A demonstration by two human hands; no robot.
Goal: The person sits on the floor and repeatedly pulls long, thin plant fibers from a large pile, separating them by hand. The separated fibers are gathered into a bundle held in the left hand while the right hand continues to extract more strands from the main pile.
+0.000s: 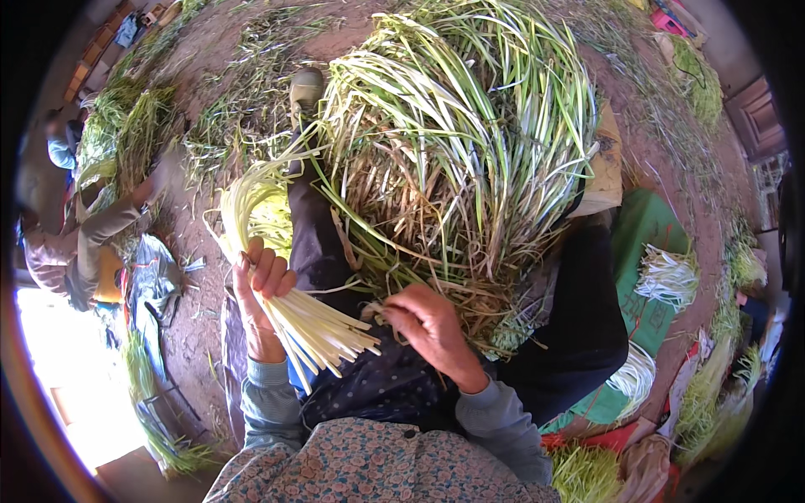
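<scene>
My left hand point(267, 276) grips a bundle of pale yellow-white stalks point(314, 327), probably blanched chives or garlic greens. Their cut-looking ends fan out toward the lower right, and the limp leafy tops point(242, 201) curl up beyond my fist. Just right of those ends, my right hand point(427, 330) is pinched at the fingertips on a small pale plant scrap point(374, 309). A large heap of long green and white leafy stalks point(453, 132) lies in front of me, with brown dry leaves point(409, 182) in its nearer part.
Pale bunches point(668, 276) rest on a green sheet point(654, 232) at my right. Yellow leaves point(270, 220) lie beside my outstretched leg point(314, 220). A co-worker point(82, 251) sits at the left near more greens point(126, 138). Loose leaves litter the earth floor point(207, 94).
</scene>
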